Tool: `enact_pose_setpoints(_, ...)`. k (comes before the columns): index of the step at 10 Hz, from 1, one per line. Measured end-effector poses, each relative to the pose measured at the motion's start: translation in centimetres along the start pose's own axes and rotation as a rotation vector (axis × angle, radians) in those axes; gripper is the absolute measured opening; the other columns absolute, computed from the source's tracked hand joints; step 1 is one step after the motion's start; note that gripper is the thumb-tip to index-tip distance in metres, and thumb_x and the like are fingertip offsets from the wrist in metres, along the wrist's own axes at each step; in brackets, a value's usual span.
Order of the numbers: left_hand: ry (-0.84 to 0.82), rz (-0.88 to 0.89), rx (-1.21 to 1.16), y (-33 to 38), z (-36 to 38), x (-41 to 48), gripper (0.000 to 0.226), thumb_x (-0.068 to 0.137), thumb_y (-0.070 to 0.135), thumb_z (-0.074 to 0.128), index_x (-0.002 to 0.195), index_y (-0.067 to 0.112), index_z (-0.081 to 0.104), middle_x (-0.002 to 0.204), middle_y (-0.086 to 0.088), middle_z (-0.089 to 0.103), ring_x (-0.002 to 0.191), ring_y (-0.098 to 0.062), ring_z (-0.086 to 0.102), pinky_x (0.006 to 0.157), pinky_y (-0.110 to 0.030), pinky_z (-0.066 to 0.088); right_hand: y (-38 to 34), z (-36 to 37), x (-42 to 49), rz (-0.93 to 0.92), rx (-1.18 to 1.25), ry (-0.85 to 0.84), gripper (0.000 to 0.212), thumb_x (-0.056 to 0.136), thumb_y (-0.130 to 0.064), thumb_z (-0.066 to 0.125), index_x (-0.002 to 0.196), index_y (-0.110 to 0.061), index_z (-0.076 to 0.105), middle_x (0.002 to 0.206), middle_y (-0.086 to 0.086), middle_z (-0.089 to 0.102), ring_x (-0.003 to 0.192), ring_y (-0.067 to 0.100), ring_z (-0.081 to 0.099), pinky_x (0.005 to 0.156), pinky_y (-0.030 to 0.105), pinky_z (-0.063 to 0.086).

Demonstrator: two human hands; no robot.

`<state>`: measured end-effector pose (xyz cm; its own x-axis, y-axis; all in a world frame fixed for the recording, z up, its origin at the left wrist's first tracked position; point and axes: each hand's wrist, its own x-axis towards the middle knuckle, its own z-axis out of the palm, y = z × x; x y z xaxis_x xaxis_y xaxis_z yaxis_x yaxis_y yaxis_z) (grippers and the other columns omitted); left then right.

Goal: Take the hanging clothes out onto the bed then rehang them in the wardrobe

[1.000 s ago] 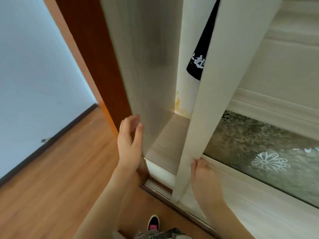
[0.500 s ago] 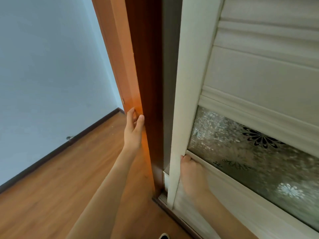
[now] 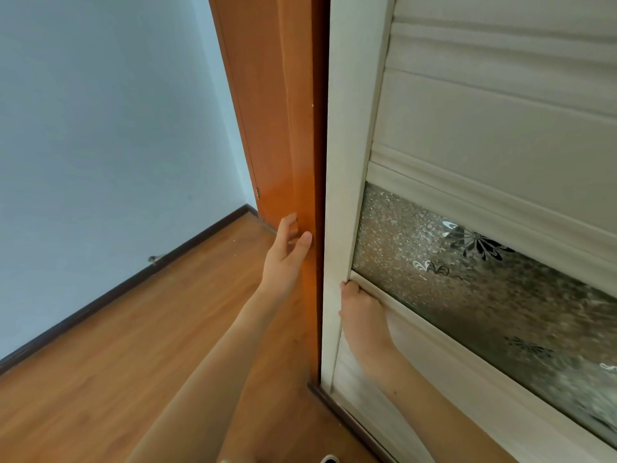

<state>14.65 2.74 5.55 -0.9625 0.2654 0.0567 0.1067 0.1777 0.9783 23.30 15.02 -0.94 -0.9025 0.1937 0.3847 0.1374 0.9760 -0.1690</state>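
Note:
The pale sliding wardrobe door (image 3: 354, 135), with a frosted flower-patterned glass band (image 3: 467, 272), fills the right side and sits flush against the orange-brown wooden side panel (image 3: 287, 128). My left hand (image 3: 287, 252) lies with straight fingers against that panel's edge. My right hand (image 3: 362, 312) presses on the door where the lower rail meets its left frame; its fingertips are hidden behind the rail's lip. No clothes show; the wardrobe's inside is hidden behind the door.
A pale blue wall (image 3: 100, 145) with a dark skirting board (image 3: 133, 282) runs along the left. Wooden floor (image 3: 117, 379) spreads below. A small doorstop (image 3: 153, 259) sticks out at the wall's foot. A shoe tip (image 3: 329, 458) shows at the bottom edge.
The sliding door has moved left until the gap closed; the black garment and the shelf inside are now hidden. My left hand went from the inner panel to the outer orange panel.

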Motion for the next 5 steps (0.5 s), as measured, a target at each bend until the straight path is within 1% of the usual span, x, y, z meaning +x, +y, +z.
enact_pose_setpoints(1,-0.003,-0.022,-0.005,0.1,0.0,0.0,0.049,0.098,0.042,0.046,0.144,0.035,0.033,0.143,0.008,0.047,0.125,-0.010,0.049,0.095,-0.021,0.046,-0.4,0.3,0.4,0.008,0.009,-0.007,0.030,0.059,-0.012,0.091,0.064,-0.009,0.061,0.046,0.003,0.061,0.035,0.012,0.059,0.032,0.019,0.043)
enact_pose_setpoints(2,-0.014,-0.025,-0.011,0.0,-0.1,0.0,0.048,0.097,0.044,0.046,0.143,0.038,0.032,0.143,0.006,0.047,0.126,-0.014,0.050,0.104,-0.035,0.046,-0.4,0.3,0.2,-0.004,0.016,-0.028,0.025,0.066,-0.013,0.087,0.067,-0.007,0.063,0.048,0.004,0.062,0.037,0.014,0.060,0.033,0.021,0.045)
enact_pose_setpoints(3,-0.021,-0.034,-0.001,0.4,-0.1,-0.3,0.049,0.097,0.043,0.046,0.144,0.036,0.032,0.143,0.005,0.047,0.127,-0.016,0.050,0.107,-0.042,0.045,0.0,-0.1,-0.2,0.067,0.140,-0.109,0.021,0.093,-0.024,0.061,0.081,-0.007,0.064,0.060,0.007,0.066,0.050,0.018,0.066,0.042,0.027,0.053)
enact_pose_setpoints(4,-0.045,-0.020,0.007,0.7,-0.3,-0.7,0.048,0.098,0.042,0.045,0.144,0.035,0.032,0.142,0.005,0.048,0.126,-0.015,0.050,0.108,-0.042,0.044,0.1,-2.5,-0.6,0.224,0.576,-0.219,0.040,0.102,-0.037,0.031,0.093,-0.011,0.061,0.077,0.005,0.068,0.071,0.016,0.069,0.062,0.031,0.056)
enact_pose_setpoints(5,0.059,0.013,0.071,1.4,-0.7,-1.7,0.042,0.099,0.040,0.045,0.139,0.031,0.040,0.131,0.008,0.055,0.116,-0.006,0.056,0.105,-0.037,0.047,0.5,-6.1,-1.2,0.254,0.833,-0.188,0.031,0.102,-0.034,0.036,0.092,-0.020,0.061,0.080,-0.006,0.067,0.079,0.004,0.067,0.070,0.024,0.054)
